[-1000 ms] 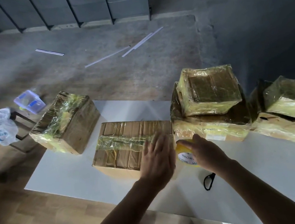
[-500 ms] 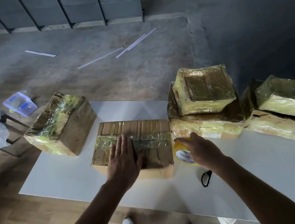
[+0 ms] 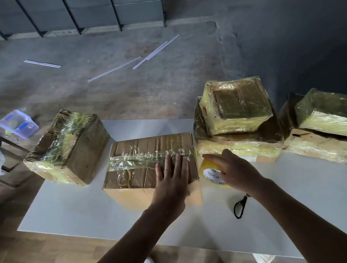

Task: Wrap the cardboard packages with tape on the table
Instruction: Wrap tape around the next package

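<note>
Your left hand point(image 3: 172, 174) lies flat, fingers straight, on the centre package point(image 3: 141, 156), which has one band of tape across its top. Your right hand point(image 3: 235, 171) grips the tape roll point(image 3: 211, 173) just right of it. The stacked packages point(image 3: 237, 111) at right look fully wrapped, so this one likely needs more passes. The white bench point(image 3: 73, 207) carries scissors point(image 3: 240, 207) at lower right, with a concrete floor point(image 3: 100, 100) above.

both bare forearms reach forward from the bottom edge, the left from the lower left and the right from the lower right. the left grip point(image 3: 171, 181) lies palm down on top of a box point(image 3: 141, 156), its fingers straight and close together. just to its right, the right grip point(image 3: 236, 172) curls its fingers over the top of a tape roll point(image 3: 211, 173).
</note>
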A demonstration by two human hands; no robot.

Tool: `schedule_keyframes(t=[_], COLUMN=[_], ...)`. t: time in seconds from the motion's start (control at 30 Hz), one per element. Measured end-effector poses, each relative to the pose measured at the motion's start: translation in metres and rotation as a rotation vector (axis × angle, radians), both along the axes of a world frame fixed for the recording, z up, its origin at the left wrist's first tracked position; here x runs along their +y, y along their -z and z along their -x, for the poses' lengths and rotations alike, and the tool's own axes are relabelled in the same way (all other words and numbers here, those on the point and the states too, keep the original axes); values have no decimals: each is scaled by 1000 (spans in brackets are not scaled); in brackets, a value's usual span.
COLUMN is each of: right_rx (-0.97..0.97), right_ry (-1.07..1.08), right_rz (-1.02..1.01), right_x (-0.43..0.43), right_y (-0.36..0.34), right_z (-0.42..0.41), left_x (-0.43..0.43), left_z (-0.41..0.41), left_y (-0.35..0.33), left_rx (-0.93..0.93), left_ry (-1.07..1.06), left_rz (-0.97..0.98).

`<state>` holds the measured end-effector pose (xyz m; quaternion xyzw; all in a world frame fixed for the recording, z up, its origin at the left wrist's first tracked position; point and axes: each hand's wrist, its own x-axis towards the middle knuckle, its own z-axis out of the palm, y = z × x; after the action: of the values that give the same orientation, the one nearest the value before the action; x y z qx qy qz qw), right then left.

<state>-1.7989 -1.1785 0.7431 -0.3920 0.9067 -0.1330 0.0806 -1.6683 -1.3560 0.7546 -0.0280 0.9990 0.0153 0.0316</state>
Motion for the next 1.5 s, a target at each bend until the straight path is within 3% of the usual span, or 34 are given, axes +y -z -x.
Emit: schedule_keyframes(t=[0.23,0.43,0.57,0.73,0.9,1.1,1.3,1.4,1.5], right_rx=[123,116,131,155,187,36,129,243,264], right_ry=[-42,-141,-229,-272,-273,-138,-255,-277,-309], right_rz=[245,443,571,537,484,604,219,32,34], right_x=[-13,-47,-75,-108,-135,-145,-139,-150,-164], right_y=[-84,-126,-120,-128,-130,-122,-148,-161,-160], right_z=[15,6,1,-9,-22,-32,-17,-24,-29], left_x=[-34,-60,-102,-134,-138,-155,-182,-182,-174], left_z=[-12,-41,-53,-52,-45,-50,-70,-66,-56], left_y=[-26,-24,-49,-82,-77,-70,-59,-65,-72], left_rx=[414,589,438,314,262,290,248,165,80], left_ry=[2,-84,-24,46,80,49,-57,-47,-61], left_rz=[-295,-707,-533,-74,-42,-69,-125,-21,93])
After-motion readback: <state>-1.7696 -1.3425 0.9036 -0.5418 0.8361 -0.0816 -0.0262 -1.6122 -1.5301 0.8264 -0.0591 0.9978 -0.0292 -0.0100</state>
